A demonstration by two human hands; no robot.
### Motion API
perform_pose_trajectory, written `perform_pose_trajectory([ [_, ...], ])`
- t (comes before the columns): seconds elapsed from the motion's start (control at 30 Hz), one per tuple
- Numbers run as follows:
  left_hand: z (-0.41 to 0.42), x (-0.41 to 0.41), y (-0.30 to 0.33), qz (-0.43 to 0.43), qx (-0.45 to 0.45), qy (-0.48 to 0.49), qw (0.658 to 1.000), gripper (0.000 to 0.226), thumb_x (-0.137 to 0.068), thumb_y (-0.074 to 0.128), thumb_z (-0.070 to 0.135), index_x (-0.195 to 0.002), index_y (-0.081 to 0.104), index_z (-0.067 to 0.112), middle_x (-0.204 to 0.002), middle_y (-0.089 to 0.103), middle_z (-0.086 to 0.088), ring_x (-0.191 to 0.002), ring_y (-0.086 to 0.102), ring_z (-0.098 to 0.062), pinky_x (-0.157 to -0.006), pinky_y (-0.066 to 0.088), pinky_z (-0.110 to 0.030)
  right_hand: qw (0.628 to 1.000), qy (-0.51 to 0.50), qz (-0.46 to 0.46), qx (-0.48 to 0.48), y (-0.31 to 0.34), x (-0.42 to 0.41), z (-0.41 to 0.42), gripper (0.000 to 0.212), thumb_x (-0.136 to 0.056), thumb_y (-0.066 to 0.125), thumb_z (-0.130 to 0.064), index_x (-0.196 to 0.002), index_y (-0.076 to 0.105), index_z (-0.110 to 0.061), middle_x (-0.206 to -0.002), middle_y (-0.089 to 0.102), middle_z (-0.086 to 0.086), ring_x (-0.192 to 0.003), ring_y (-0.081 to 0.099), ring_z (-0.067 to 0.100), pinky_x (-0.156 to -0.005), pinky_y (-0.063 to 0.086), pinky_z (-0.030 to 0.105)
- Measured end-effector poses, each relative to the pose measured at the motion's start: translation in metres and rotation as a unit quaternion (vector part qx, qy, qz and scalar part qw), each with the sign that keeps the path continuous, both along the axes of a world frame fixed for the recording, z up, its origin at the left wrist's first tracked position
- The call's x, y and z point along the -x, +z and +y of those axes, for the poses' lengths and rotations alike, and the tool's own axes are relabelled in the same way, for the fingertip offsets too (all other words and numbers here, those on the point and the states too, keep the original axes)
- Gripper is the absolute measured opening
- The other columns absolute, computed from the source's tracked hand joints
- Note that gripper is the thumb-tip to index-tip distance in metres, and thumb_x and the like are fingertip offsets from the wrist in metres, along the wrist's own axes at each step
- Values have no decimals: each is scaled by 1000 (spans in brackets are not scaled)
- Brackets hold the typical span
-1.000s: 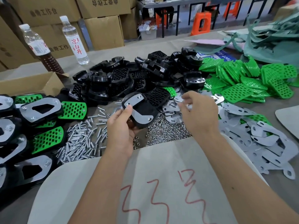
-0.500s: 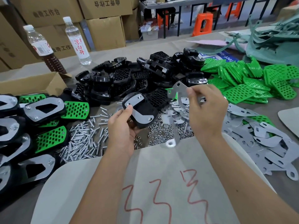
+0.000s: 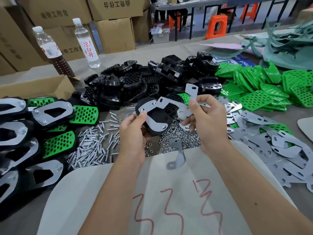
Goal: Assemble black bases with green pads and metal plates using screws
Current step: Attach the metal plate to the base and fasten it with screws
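Metal plate held just right of the part-fitted base

The black base (image 3: 153, 116) is gripped by the left hand (image 3: 133, 133); a metal plate (image 3: 189, 97), pinched upright in the right hand (image 3: 206, 119), is angled leftward.

2 hands: the left hand (image 3: 133, 133) holds 1 black base (image 3: 156, 118) carrying 1 plate half; the right hand (image 3: 207, 119) pinches several loose metal plates (image 3: 190, 99), number unclear. 1 stray plate (image 3: 177, 154) lies at 6 o'clock of the base. 2 bottles (image 3: 85, 43) stand at 11 o'clock. Finished assemblies (image 3: 50, 114) at 9 o'clock: at least 6. Heaps too many to count: black bases (image 3: 135, 85), green pads (image 3: 257, 92), screws (image 3: 94, 146), nuts (image 3: 183, 138), plates (image 3: 279, 150).
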State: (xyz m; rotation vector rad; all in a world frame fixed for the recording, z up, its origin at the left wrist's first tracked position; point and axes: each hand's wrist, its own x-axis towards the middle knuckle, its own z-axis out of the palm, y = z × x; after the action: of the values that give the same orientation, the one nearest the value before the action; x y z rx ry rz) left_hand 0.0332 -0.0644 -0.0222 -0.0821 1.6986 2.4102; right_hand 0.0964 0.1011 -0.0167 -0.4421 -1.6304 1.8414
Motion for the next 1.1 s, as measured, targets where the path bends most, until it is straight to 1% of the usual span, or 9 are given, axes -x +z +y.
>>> perform_pose_trajectory([
  [0.07, 0, -1, 1, 0, 3, 2, 1000, 11, -101, 65, 14, -96, 73, 9, -92, 80, -11, -74, 77, -22, -57, 61, -34, 1000, -20, -7, -14, -1, 0, 0, 18, -100, 66, -19, -83, 60, -18, -81, 71, -3, -50, 67, 25, -38, 38, 25],
  [0.2, 0, -3, 1, 26, 33, 9, 999, 15, -101, 66, 18, -91, 76, 13, -94, 80, -13, -83, 77, -29, -66, 65, -45, 997, -70, 21, -21, 3, -2, 2, 19, -99, 69, -19, -80, 65, -20, -74, 62, -2, -45, 59, 17, -45, 40, 27],
  [0.27, 0, -5, 3, 65, 70, 15, 995, 16, -97, 68, 26, -88, 77, 16, -100, 77, -20, -94, 74, -42, -86, 61, -62, 999, -14, 53, -5, 6, -3, 0, 16, -97, 72, -16, -82, 70, -17, -68, 62, 4, -42, 56, 15, -40, 39, 23],
  [0.33, 1, -8, 6, 107, 104, 12, 989, 22, -90, 69, 36, -91, 77, 15, -103, 74, -25, -101, 68, -51, -93, 55, -70, 997, 64, 50, -20, 7, -4, -8, 13, -96, 74, -14, -83, 73, -15, -59, 62, 9, -40, 53, 17, -37, 38, 22],
  [0.43, 1, -12, 8, 140, 125, -8, 982, 25, -88, 67, 39, -94, 78, 17, -97, 76, -21, -98, 69, -49, -91, 55, -68, 989, 134, 7, -70, 2, -2, -21, 11, -95, 76, -17, -83, 77, -17, -54, 64, 10, -39, 52, 21, -38, 41, 24],
  [0.57, -1, -12, 8, 119, 101, 2, 988, 32, -86, 68, 37, -93, 73, 7, -102, 69, -32, -86, 68, -42, -93, 52, -69, 992, 105, -12, -67, -2, -2, -25, 11, -90, 80, -17, -80, 75, -17, -58, 65, 7, -40, 56, 15, -37, 40, 22],
  [0.77, -2, -11, 8, 82, 59, -16, 995, 22, -86, 68, 30, -89, 78, 11, -98, 77, -22, -84, 73, -31, -85, 60, -54, 991, 113, -32, -71, -4, -2, -24, 14, -90, 80, -19, -80, 74, -13, -55, 64, 11, -39, 54, 16, -38, 40, 22],
  [0.97, -1, -10, 7, 98, 59, -20, 993, 40, -85, 70, 34, -95, 66, -5, -94, 66, -20, -85, 59, -32, -85, 51, -57, 989, 107, -56, -86, -4, -2, -25, 21, -91, 80, -22, -73, 71, -13, -51, 62, 11, -36, 51, 16, -39, 40, 21],
  [1.1, -1, -8, 4, 90, 49, -18, 995, 34, -86, 70, 32, -91, 68, -1, -90, 70, -18, -83, 63, -31, -81, 53, -51, 989, 113, -56, -72, -3, -2, -24, 21, -91, 79, -23, -75, 71, -13, -52, 63, 12, -36, 50, 18, -40, 40, 22],
])
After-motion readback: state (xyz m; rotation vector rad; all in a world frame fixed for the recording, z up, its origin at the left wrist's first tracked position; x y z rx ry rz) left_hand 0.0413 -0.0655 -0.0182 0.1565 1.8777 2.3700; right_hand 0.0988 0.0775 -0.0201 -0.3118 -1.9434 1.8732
